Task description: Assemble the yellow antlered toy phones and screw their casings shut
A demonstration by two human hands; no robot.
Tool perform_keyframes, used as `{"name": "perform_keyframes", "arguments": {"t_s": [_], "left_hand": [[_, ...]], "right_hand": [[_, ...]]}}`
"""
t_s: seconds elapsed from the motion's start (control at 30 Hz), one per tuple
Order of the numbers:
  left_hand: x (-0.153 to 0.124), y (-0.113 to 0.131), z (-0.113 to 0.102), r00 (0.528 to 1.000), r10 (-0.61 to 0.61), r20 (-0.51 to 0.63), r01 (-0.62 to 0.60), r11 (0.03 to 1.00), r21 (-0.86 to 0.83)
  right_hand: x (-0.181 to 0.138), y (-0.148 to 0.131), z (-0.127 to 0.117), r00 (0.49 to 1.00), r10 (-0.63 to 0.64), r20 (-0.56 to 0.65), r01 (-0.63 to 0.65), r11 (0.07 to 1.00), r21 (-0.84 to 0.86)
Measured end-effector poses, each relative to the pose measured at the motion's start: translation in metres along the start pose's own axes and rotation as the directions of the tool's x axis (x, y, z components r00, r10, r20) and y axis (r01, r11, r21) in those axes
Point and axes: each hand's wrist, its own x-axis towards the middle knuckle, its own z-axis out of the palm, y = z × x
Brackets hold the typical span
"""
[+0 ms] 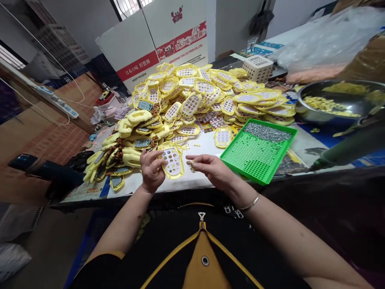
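My left hand (pixel 151 169) grips a yellow plastic shell (pixel 173 160) with rows of white button holes, holding it by its left edge just above the table. My right hand (pixel 210 167) hovers beside the shell's right edge, fingers pinched on a small pale yellow piece (pixel 192 164). Behind both hands rises a large heap of the same yellow shells (pixel 198 96). To the right of my right hand lies a green perforated tray (pixel 255 150) with small grey parts spread along its far end.
A metal bowl (pixel 339 102) of yellow bits sits at the right, with a dark green tool (pixel 345 146) in front of it. White cardboard boxes (pixel 156 44) stand behind the heap. A white perforated basket (pixel 258 67) sits at the back. Stacked yellow assembled pieces (pixel 120 156) lie left.
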Motion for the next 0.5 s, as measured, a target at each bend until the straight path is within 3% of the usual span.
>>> {"name": "perform_keyframes", "arguments": {"t_s": [0.07,0.13,0.2,0.23,0.27,0.3,0.33,0.37,0.4,0.43,0.5], "left_hand": [[-0.009,0.001,0.002,0.999,0.032,-0.008,-0.032,0.999,-0.023],[-0.017,0.001,0.007,1.000,0.012,0.011,-0.011,0.998,-0.068],[-0.025,0.004,0.013,0.992,-0.125,0.032,0.129,0.976,-0.174],[-0.028,0.006,0.015,0.967,-0.254,0.035,0.254,0.929,-0.269],[-0.030,0.010,0.018,0.910,-0.410,0.058,0.398,0.826,-0.398],[-0.031,0.014,0.019,0.816,-0.563,0.129,0.534,0.650,-0.541],[-0.031,0.019,0.021,0.698,-0.669,0.255,0.632,0.408,-0.659],[-0.030,0.023,0.022,0.580,-0.697,0.423,0.684,0.134,-0.717],[-0.028,0.028,0.023,0.485,-0.651,0.584,0.698,-0.115,-0.707],[-0.026,0.032,0.023,0.420,-0.565,0.710,0.692,-0.307,-0.653],[-0.022,0.037,0.025,0.351,-0.422,0.836,0.675,-0.505,-0.538]], "right_hand": [[-0.008,-0.001,0.007,0.987,0.107,0.123,-0.113,0.992,0.046],[-0.011,0.003,0.014,0.970,0.185,0.156,-0.193,0.980,0.040],[-0.010,0.009,0.019,0.972,0.200,0.124,-0.207,0.977,0.045],[-0.009,0.013,0.020,0.977,0.189,0.103,-0.195,0.979,0.057],[-0.007,0.016,0.021,0.981,0.177,0.083,-0.183,0.980,0.074],[-0.005,0.018,0.022,0.983,0.171,0.067,-0.176,0.980,0.092],[-0.003,0.021,0.022,0.984,0.171,0.057,-0.176,0.979,0.107],[-0.002,0.023,0.023,0.982,0.179,0.056,-0.184,0.976,0.112],[0.000,0.025,0.024,0.980,0.191,0.058,-0.197,0.974,0.109],[0.002,0.026,0.025,0.977,0.205,0.064,-0.211,0.972,0.100],[0.004,0.029,0.027,0.968,0.234,0.093,-0.241,0.968,0.072]]}}
